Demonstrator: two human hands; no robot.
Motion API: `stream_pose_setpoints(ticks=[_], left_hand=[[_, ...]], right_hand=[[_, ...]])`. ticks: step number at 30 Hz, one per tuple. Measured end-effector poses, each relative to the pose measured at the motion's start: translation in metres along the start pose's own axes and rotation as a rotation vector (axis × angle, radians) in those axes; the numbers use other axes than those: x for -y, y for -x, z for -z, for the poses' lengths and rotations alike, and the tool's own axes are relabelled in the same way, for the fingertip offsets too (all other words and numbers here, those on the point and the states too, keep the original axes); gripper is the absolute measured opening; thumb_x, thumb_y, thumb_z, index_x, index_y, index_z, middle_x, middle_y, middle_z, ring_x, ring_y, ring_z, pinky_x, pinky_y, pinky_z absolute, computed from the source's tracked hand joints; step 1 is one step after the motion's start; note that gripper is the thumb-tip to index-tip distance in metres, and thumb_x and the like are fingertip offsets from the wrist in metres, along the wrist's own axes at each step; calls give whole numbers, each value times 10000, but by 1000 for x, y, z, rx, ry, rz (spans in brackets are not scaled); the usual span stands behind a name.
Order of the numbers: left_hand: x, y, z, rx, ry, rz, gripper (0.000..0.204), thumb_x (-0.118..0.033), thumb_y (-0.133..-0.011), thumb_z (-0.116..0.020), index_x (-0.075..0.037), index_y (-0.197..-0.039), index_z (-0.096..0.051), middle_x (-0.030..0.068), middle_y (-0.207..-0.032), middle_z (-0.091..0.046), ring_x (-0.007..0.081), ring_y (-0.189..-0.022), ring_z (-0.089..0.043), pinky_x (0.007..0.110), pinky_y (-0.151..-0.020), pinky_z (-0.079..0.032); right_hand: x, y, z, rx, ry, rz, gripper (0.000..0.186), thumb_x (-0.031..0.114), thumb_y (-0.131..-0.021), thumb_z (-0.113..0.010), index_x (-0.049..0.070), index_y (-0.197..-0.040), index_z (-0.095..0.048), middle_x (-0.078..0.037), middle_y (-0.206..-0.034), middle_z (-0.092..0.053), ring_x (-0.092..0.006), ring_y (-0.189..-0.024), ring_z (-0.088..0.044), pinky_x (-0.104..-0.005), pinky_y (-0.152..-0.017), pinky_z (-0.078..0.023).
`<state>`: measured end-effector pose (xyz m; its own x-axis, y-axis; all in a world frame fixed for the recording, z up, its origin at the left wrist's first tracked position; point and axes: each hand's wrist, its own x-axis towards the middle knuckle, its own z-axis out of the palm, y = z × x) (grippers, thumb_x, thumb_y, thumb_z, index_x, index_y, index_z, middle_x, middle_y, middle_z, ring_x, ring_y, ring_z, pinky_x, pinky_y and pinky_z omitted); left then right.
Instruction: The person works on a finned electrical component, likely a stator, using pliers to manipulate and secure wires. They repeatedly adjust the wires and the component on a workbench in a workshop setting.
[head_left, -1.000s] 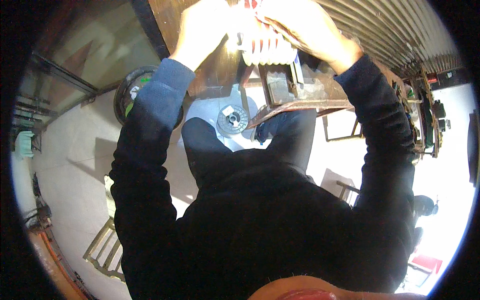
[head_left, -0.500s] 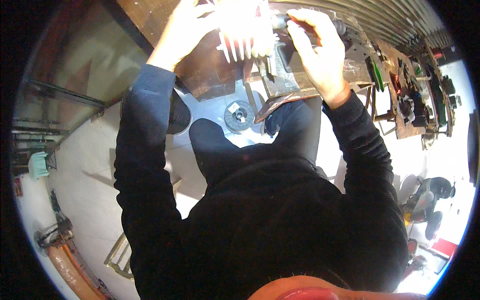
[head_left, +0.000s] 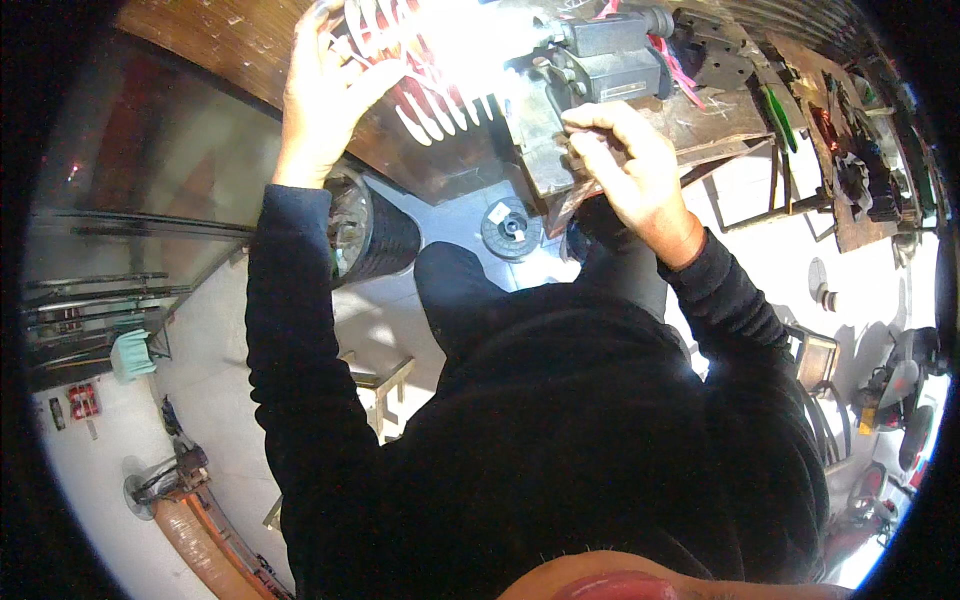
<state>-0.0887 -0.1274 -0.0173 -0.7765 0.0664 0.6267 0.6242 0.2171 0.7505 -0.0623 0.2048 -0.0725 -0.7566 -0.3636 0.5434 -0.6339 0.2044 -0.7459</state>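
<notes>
At the top of the head view, my left hand (head_left: pixel 330 105) closes its thumb and fingers on the left side of a part with rows of pale curved prongs (head_left: pixel 425 118) and dark red between them. Glare whites out this part's right side. My right hand (head_left: pixel 632 178) is raised above the bench's near edge, thumb and forefinger brought together; whatever may be between them is too small to make out. Just beyond that hand lies a worn metal plate (head_left: pixel 537 140). Behind the plate sits a dark grey machine with two cylinder-like bodies (head_left: pixel 612 72).
Pink-red strands (head_left: pixel 683 78) hang beside the machine. Below the bench are a black bin (head_left: pixel 385 238) and a grey spool (head_left: pixel 511 228) on the floor. Tools fill a wooden bench (head_left: pixel 850 190) at right. A small wooden stool (head_left: pixel 385 385) stands to my left.
My right hand has come away from the machine toward the near bench edge, uncovering its bodies. The pronged part and my left hand appear farther left. The whole view has shifted.
</notes>
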Motion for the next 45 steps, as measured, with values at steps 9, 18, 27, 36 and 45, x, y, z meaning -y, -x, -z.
stream_pose_setpoints(ticks=[9,18,27,36,45], left_hand=[[-14,4,-6,11,-114,72,864,-12,-856,-794,-75,-1555,-290,161,-1480,-471,260,-1363,-514,401,-1136,-467],[-19,7,-17,-166,4,-57,526,34,-925,-707,-10,-1382,-450,163,-1431,-522,234,-1298,-551,389,-1117,-473],[-50,29,-53,-240,66,-125,285,-99,-954,-673,21,-1197,-585,215,-1373,-603,310,-1281,-599,492,-1129,-462],[-61,75,-64,-328,41,355,636,-109,-965,-669,60,-1478,-334,179,-1354,-572,242,-1250,-577,372,-1047,-486],[-41,103,-78,-266,-115,214,751,29,-873,-743,25,-1514,-352,169,-1446,-521,254,-1312,-562,380,-1126,-449]], right_hand=[[-1,4,2,111,-71,-131,219,26,-974,-652,-16,-1189,-670,-75,-1028,-714,-129,-896,-686,-270,-804,-558],[1,10,13,120,-57,-206,239,33,-963,-679,-9,-1198,-674,-76,-997,-706,-126,-849,-679,-271,-766,-557],[-9,17,68,9,17,-173,268,160,-985,-678,61,-1234,-684,-41,-935,-682,-93,-713,-652,-271,-669,-544],[-138,4,235,-318,836,-172,360,276,-949,-694,107,-1268,-679,-141,-1181,-723,-319,-1042,-715,-425,-907,-561],[-234,21,307,-17,1222,-374,483,406,-964,-667,-3,-1218,-626,-263,-1203,-666,-448,-1114,-641,-530,-931,-513]])
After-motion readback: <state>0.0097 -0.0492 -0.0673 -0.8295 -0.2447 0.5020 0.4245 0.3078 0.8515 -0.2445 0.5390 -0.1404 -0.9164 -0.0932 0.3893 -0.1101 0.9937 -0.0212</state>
